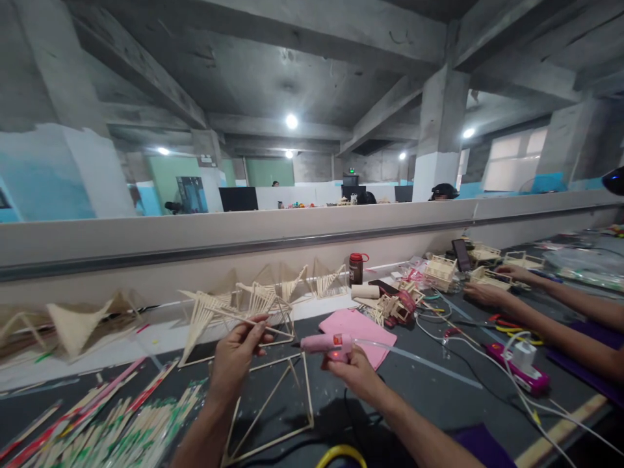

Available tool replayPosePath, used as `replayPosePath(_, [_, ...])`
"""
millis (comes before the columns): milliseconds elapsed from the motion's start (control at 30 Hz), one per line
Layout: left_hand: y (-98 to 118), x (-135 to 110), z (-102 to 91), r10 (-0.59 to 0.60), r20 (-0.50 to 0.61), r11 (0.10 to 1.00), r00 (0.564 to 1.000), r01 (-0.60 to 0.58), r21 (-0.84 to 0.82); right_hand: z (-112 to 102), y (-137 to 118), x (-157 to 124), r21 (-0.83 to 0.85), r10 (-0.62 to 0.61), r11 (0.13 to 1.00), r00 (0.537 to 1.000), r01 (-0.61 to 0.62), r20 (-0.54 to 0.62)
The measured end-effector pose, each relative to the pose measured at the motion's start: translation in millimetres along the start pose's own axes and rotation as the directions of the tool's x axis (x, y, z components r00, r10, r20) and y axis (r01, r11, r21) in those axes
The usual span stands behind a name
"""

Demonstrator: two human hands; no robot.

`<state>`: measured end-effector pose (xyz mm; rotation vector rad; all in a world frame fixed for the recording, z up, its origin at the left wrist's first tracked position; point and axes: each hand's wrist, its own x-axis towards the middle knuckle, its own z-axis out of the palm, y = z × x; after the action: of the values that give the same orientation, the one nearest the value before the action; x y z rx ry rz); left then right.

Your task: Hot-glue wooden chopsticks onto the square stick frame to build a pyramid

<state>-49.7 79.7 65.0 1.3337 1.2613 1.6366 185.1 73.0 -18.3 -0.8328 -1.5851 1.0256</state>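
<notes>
My left hand [244, 341] pinches a thin wooden stick [230, 315] between thumb and fingers. Wrapped around a pink hot glue gun [322, 342] is my right hand [355, 374]. The gun's dark nozzle points left, close to my left fingers, and a small red light glows on its body. A clear glue stick [414, 357] trails out of its rear. Below both hands, a frame of thin wooden sticks [311, 396] with a diagonal piece lies on the dark table; my left wrist hides part of it.
Several stick structures [263, 299] stand along the low partition. Bundled sticks [121, 422] lie at left. A pink cloth [361, 331], a red-lidded bottle [358, 270] and a purple power strip [519, 370] with white cables are to the right. A co-worker's hands [487, 294] touch small wooden pieces.
</notes>
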Motion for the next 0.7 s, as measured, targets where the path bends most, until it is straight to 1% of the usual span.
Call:
replayPosePath(67, [3,-3,1.4,0.001,-0.012,1.0,1.0,-0.001,-0.007,-1,3,-3,0.064,0.069,0.996,0.997,-0.067,-0.038])
replayPosePath(133, [5,-8,3.8,0.018,-0.004,0.999,1.0,-0.019,-0.041,-2,0,-8,0.093,0.126,0.989,0.989,-0.119,-0.077])
replayPosePath(233, [4,-11,8.7,0.038,0.014,0.992,0.999,-0.036,-0.122,-6,-5,-12,0.132,0.177,0.978,0.976,-0.16,-0.126])
replayPosePath(300, [-1,-9,11.4,0.049,0.022,0.985,0.999,-0.044,-0.167,-9,-7,-13,0.163,0.174,0.975,0.976,-0.152,-0.129])
replayPosePath(433, [-8,-4,13.2,0.061,0.029,0.976,0.998,-0.053,-0.211,-13,-7,-14,0.218,0.113,0.972,0.99,-0.093,-0.081])
replayPosePath(600, [-7,-5,13.0,0.085,0.041,0.973,0.996,-0.074,-0.22,-13,-9,-16,0.164,0.118,0.981,0.988,-0.101,-0.098])
replayPosePath(700, [-6,-6,14.2,0.103,0.057,0.976,0.993,-0.09,-0.198,-14,-10,-16,0.123,0.106,0.988,0.988,-0.093,-0.108])
